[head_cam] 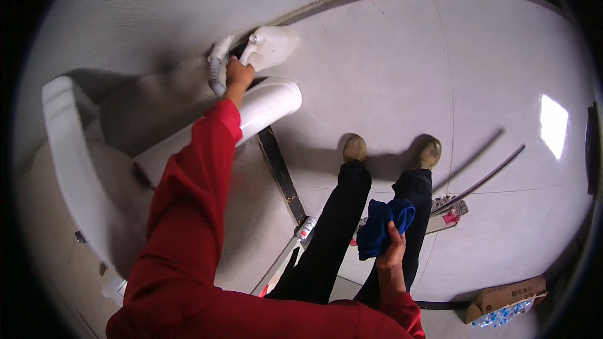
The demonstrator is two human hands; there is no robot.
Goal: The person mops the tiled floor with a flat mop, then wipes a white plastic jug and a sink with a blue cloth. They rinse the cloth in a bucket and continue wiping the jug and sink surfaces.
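Note:
My left hand (239,75) reaches out to a white plastic jug (275,47) on the floor by the wall. Its fingers close around the jug's handle, and a cap tops the neck. Just left of that hand runs a grey corrugated drain hose (215,74). Below the forearm lies the rounded end of a white ceramic pedestal (278,99), partly covered by my red sleeve. Close to my legs, my right hand (393,249) holds a bunched dark blue cloth (381,228), thumb on top.
A white basin rim (66,150) curves along the left. A mop (450,209) lies behind my right leg, its handle slanting up rightward. A small can (306,228) stands near a dark floor strip (282,174). A cardboard box (506,294) with plastic bottles sits lower right.

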